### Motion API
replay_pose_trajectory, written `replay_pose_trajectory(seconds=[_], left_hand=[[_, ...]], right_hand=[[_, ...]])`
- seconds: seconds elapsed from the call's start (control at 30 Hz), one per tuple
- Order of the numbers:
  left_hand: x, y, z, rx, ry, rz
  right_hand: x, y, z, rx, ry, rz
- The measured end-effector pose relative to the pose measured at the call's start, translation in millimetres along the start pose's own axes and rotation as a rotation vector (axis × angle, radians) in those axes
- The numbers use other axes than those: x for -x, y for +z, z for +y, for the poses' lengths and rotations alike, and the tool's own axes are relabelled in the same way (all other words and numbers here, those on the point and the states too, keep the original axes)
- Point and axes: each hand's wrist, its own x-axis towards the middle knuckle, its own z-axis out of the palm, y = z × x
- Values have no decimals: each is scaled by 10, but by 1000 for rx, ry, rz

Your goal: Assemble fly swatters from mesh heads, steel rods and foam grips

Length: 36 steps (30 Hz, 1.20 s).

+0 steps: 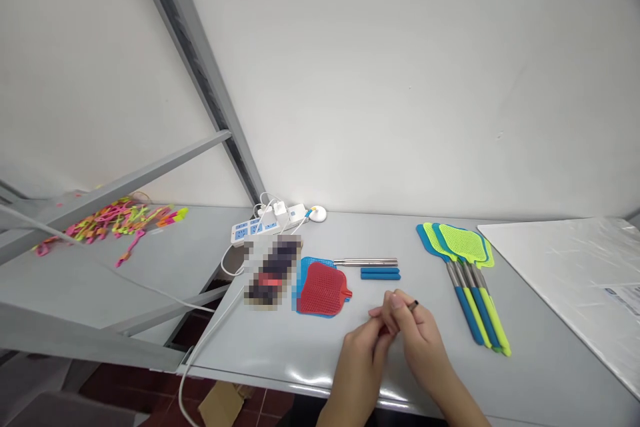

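My left hand (363,347) and my right hand (419,333) meet over the table, fingers closed and touching. A small dark-ended piece (413,305) pokes out of my right hand; the rest is hidden by the fingers. Whatever the left fingers hold, if anything, is also hidden. Just beyond lie two blue handle grips (380,274) and some thin metal rods (370,262). To the left, a red fly swatter head (324,290) rests on top of blue mesh heads (316,260). Several assembled fly swatters (463,243) in green and blue lie stacked on the right.
A blurred-out phone-like object (274,273) lies left of the heads, near a power strip (255,229) with plugs and white cables. A white wrapped panel (565,267) covers the right side. Colourful small pieces (115,220) are heaped on the neighbouring table behind a grey metal frame (200,67).
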Motion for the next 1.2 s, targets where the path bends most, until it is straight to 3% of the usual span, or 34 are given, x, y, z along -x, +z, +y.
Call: replay_pose_trajectory(seconds=[0.17, 0.33, 0.5, 0.73, 0.93, 1.1, 1.2], left_hand=[[-10, 30, -41, 12, 25, 41], [-14, 14, -68, -1, 10, 51], [54, -16, 3, 7, 95, 16], [144, 36, 58, 147, 154, 14], [149, 158, -7, 109, 276, 100], [114, 204, -53, -2, 367, 94], [80, 70, -58, -185, 439, 69]], right_hand=[[76, -206, 30, -132, -89, 48], [60, -265, -99, -581, -170, 341], [-15, -303, -318, -851, -64, 434], [-76, -309, -327, -1042, 59, 411], [-75, -233, -315, -1003, 90, 380], [82, 33, -212, -775, 147, 192], [128, 65, -115, -590, 102, 163]])
